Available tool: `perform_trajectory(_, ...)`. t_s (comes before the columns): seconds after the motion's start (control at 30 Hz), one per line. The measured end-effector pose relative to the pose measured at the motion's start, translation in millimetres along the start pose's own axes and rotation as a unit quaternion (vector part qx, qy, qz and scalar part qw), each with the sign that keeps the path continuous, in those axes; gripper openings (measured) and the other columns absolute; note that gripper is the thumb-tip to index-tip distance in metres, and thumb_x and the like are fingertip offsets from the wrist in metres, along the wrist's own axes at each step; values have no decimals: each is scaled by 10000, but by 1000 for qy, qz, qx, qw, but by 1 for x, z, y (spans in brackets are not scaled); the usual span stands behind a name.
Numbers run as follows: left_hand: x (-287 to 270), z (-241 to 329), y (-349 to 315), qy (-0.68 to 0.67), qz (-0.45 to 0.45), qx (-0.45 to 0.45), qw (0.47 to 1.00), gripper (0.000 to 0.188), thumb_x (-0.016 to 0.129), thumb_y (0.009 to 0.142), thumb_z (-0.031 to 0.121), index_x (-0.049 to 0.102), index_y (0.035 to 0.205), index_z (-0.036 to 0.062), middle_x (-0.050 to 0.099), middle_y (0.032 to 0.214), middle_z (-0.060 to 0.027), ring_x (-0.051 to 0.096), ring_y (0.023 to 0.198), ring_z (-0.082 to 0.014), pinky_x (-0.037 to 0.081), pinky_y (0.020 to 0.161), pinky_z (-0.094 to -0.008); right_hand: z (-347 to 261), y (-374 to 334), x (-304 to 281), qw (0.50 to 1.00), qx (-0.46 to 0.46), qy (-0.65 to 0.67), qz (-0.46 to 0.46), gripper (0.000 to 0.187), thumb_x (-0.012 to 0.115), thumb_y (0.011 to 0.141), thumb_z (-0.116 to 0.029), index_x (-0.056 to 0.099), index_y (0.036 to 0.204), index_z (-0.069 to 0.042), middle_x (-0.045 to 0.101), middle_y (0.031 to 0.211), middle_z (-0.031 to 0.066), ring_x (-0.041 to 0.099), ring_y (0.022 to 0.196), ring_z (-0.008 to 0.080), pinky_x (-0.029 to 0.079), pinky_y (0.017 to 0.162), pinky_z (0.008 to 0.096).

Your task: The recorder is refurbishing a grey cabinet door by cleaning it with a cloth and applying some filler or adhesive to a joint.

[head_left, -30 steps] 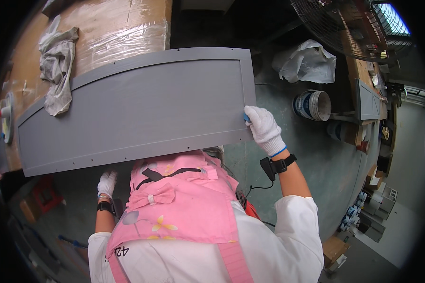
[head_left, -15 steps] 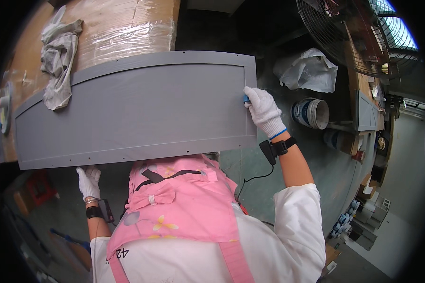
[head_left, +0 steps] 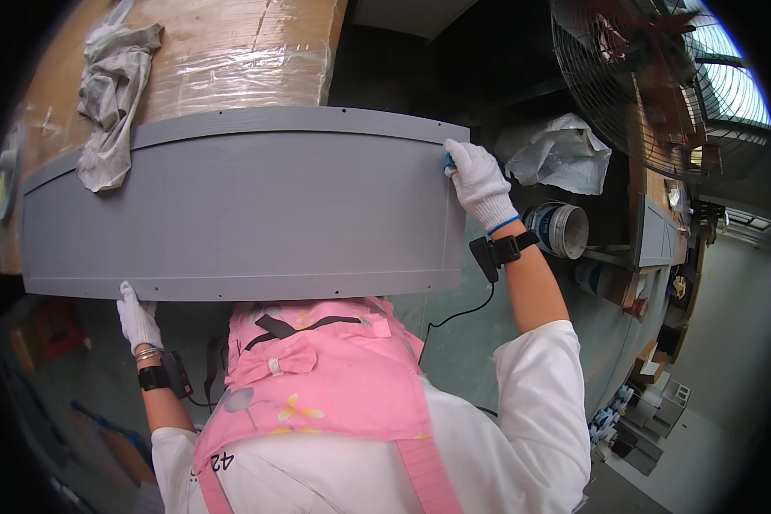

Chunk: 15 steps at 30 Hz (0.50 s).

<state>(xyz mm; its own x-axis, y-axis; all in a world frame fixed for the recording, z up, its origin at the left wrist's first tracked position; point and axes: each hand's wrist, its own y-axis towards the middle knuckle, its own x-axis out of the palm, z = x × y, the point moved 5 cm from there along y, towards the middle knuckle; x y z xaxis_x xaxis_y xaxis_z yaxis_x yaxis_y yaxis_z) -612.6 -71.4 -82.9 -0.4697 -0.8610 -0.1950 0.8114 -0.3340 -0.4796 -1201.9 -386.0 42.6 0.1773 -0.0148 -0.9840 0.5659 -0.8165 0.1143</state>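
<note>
A long grey panel (head_left: 257, 210) with a raised border lies in front of me, its far edge curved. My right hand (head_left: 480, 180), in a white knit glove, is closed on a small blue piece (head_left: 449, 161), mostly hidden by the fingers. It presses this against the panel's right border, close to the far right corner. At the near edge, left of my apron, my gloved left hand (head_left: 139, 317) grips the panel with the thumb up against the rim; its other fingers are partly hidden. A crumpled grey-white rag (head_left: 111, 103) hangs over the panel's far left part.
Beyond the panel is a large board stack (head_left: 248, 60) wrapped in clear film. At the right are a crumpled plastic bag (head_left: 565, 154), a white bucket (head_left: 567, 230) on its side and a large wire-caged fan (head_left: 660, 86). A red stool (head_left: 58, 327) stands below left.
My right hand has moved along the right border toward the far corner with the blue piece. My left hand has slid a little left along the near edge. The view has shifted slightly.
</note>
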Motion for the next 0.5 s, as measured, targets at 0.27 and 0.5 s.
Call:
perform_trajectory(0.27, -5, -9, 6, 46, 24, 6, 999, 696, 555, 975, 511, 365, 1452, 39, 463, 1381, -175, 502, 1255, -330, 463, 1044, -483, -12, -22, 4, 995, -36, -6, -89, 336, 630, 788, -47, 544, 1112, -63, 626, 875, 134, 614, 829, 349, 508, 722, 454)
perform_trajectory(0.5, -5, -8, 10, 84, 16, 17, 996, 701, 514, 992, 515, 336, 1468, 33, 463, 1385, -187, 503, 1256, -324, 467, 1040, -488, 12, 24, 0, 1000, -3, -23, -16, 236, 618, 824, -54, 561, 1052, -52, 647, 889, 147, 625, 864, 350, 524, 747, 445)
